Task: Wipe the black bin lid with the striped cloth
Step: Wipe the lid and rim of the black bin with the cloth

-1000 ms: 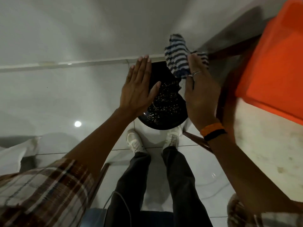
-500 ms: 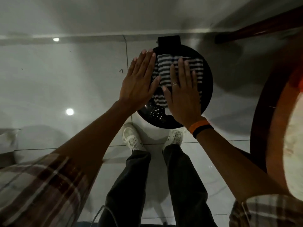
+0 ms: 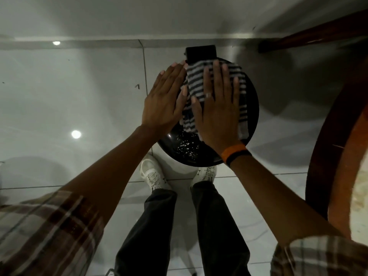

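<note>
The round black bin lid [image 3: 185,150] lies below me on the floor-standing bin, its near part shiny with light speckles. The grey-and-dark striped cloth [image 3: 196,82] is spread flat over the lid's far and middle area. My right hand [image 3: 217,116] lies palm-down on the cloth with its fingers spread, pressing it onto the lid. My left hand [image 3: 163,100] is flat with fingers straight at the lid's left edge, beside the cloth and holding nothing.
A black hinge block [image 3: 201,52] sits at the lid's far edge by the wall skirting. A round dark wooden table [image 3: 328,146] stands close on the right, with a wooden bar [image 3: 310,34] above it. My white shoes [image 3: 153,176] stand on glossy white tiles just below the bin.
A second ago my right hand held the cloth bunched above the lid's far edge. The cloth now lies flat on the lid under my right palm. My left hand has barely moved.
</note>
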